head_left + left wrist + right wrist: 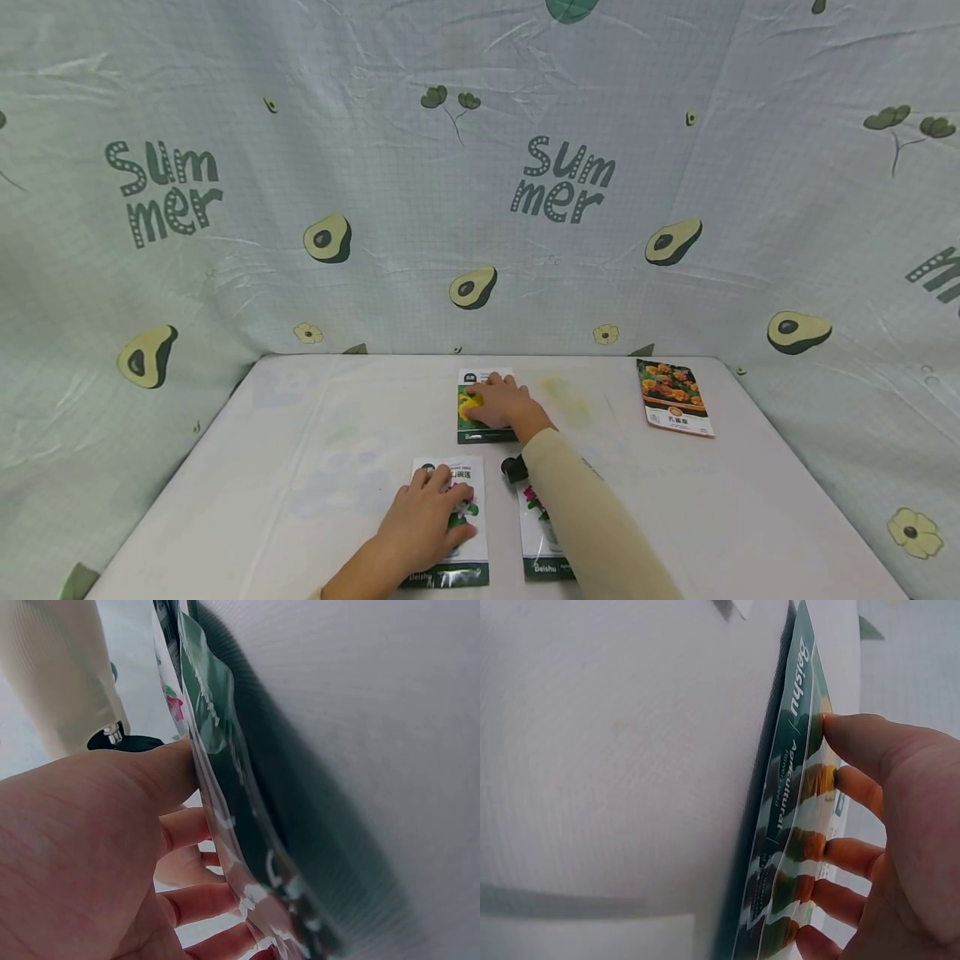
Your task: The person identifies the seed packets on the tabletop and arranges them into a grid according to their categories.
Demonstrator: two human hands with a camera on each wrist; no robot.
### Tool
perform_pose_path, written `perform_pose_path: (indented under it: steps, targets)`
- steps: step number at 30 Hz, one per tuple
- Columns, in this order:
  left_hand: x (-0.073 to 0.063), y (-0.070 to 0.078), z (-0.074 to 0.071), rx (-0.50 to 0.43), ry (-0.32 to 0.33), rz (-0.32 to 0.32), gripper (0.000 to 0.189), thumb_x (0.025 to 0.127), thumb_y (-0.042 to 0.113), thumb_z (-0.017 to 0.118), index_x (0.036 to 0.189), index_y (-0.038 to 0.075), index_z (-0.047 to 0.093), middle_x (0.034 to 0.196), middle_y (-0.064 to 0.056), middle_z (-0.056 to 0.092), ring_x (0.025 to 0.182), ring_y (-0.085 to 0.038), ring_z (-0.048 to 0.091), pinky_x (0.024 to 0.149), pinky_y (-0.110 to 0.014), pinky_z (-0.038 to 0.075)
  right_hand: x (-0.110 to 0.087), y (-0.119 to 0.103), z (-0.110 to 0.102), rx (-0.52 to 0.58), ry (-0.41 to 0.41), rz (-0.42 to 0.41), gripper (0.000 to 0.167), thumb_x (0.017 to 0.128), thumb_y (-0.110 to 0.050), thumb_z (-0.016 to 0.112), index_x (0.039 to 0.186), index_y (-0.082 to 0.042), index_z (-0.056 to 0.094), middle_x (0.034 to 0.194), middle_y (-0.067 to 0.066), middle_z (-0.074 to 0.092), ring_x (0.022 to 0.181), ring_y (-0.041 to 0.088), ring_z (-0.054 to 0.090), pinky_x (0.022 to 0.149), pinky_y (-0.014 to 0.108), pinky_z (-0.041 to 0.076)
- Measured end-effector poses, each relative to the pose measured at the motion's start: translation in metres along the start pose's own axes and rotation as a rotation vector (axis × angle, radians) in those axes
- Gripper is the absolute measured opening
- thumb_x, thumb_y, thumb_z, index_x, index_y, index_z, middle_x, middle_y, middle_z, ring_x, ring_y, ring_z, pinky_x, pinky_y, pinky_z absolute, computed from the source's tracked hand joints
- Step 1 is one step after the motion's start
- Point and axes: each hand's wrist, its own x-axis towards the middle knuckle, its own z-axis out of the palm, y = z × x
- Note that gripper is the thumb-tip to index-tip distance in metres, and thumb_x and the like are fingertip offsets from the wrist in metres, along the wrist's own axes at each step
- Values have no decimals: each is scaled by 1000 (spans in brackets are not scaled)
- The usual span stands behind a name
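Note:
My left hand (422, 518) rests on a white seed packet (474, 552) with pink flowers and a dark green bottom band, at the near middle of the table in the head view. Its fingers are spread over the packet's face, and in the left wrist view the fingertips (201, 901) touch the glossy surface. Farther off, my right hand (508, 406) lies over a seed packet (474, 433) with yellow flowers and a dark green band. Thumb and fingertips (847, 855) press on its face in the right wrist view; the hand covers part of the print.
Another white seed packet (536, 546) with pink flowers lies partly under the right sleeve (600, 521). At the back right is a seed packet (675, 398) with orange flowers. The white table (315, 483) backs onto a patterned curtain (390, 200).

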Motion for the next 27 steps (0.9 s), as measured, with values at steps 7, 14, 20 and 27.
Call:
perform_pose_path:
  steps: [7, 14, 20, 27]
  targets:
    - [2, 0, 0, -3, -11, -4, 47, 88, 55, 74, 125, 27, 68, 127, -6, 56, 112, -32, 52, 83, -53, 51, 2, -4, 1, -5, 5, -9, 53, 101, -54, 55, 150, -34, 51, 155, 8, 44, 137, 32, 41, 116, 59, 32]
    - [1, 0, -1, -9, 7, 8, 46, 88, 53, 75, 124, 26, 68, 125, -6, 55, 110, -31, 52, 81, -53, 51, 5, -10, 5, -4, 23, -3, 56, 101, -55, 56, 151, -32, 50, 156, 7, 44, 138, 31, 41, 118, 58, 31]
    - [-1, -1, 1, -11, 21, 22, 44, 89, 53, 74, 123, 26, 67, 124, -5, 55, 109, -30, 51, 79, -51, 50, 3, -17, 6, 4, 35, -9, 55, 100, -55, 57, 149, -31, 53, 154, 6, 46, 138, 31, 42, 117, 58, 33]
    - [-2, 0, 0, -3, 16, 20, 45, 89, 53, 74, 124, 26, 67, 127, -7, 55, 112, -32, 52, 81, -53, 51, -1, -24, 3, 6, 21, -23, 55, 101, -57, 54, 151, -34, 51, 155, 7, 46, 139, 32, 41, 117, 58, 32]
